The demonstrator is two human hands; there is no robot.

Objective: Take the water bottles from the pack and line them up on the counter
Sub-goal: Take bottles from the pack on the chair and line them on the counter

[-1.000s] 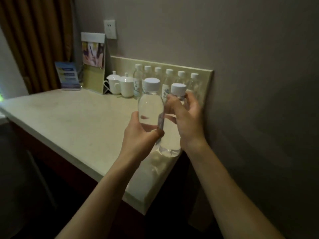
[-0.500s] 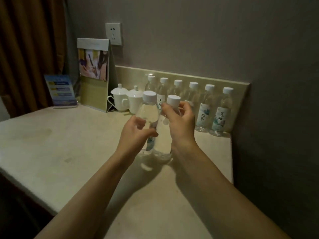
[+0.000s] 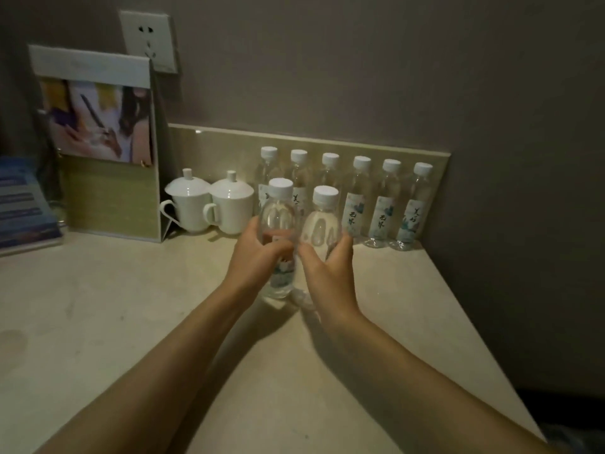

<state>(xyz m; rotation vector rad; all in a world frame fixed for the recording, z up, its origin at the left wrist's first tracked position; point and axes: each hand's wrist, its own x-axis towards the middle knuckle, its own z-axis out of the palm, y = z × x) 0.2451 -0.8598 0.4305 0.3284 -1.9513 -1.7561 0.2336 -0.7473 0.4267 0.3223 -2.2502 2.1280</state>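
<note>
Left hand (image 3: 258, 257): my fingers curl round the near-left bottle (image 3: 279, 237) at mid-body; it is upright, its base low over the surface (image 3: 131, 322), contact not clear.
Right hand (image 3: 327, 267): my fingers wrap the near-right bottle (image 3: 322, 224) from the right; upright, just beside the left one, the two nearly touching.
Change: a second ago I held both bottles raised near the front edge; now I have carried them inward and down, close in front of the row.
Row (image 3: 360, 198): six capped bottles stand side by side against the backsplash (image 3: 229, 142), labels facing out.
Meaning: I judge these two are about to be set down; whether as a second rank or added to the row I cannot tell.
Pack: not in view.
Beyond: two lidded cups (image 3: 209, 204) left of the row, then a card stand (image 3: 98, 142) and a socket (image 3: 149, 40) on the wall.
</note>
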